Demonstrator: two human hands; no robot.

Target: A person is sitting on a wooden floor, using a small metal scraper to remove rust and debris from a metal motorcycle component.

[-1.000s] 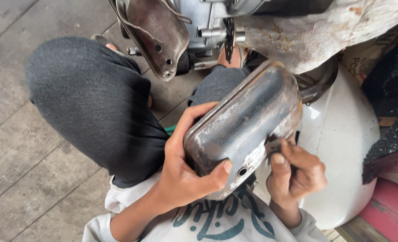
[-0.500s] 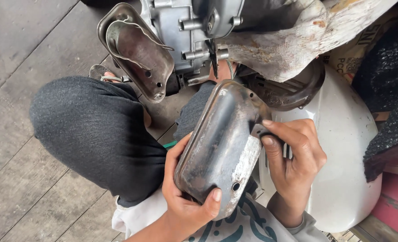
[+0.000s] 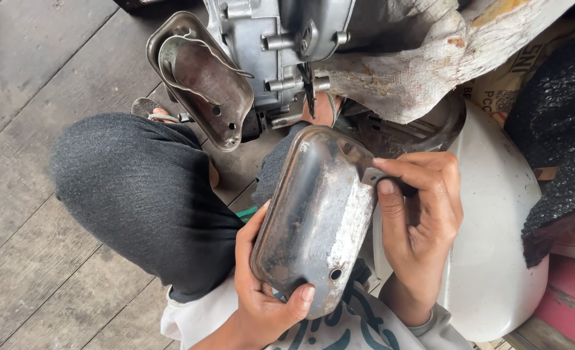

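Grey, worn wooden plank floor [image 3: 35,78]

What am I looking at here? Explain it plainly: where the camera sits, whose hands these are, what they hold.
The single view comes from a camera worn on a person's head, looking down at their own lap. The person is crouched on a grey plank floor, a knee in dark trousers on the left. The left hand grips the lower edge of a worn, rusty metal cover, shaped like a shallow tray. The right hand pinches a small grey piece against the cover's upper right edge. Above sits a grey engine block with a similar cover beside it. A white rounded panel lies on the right.
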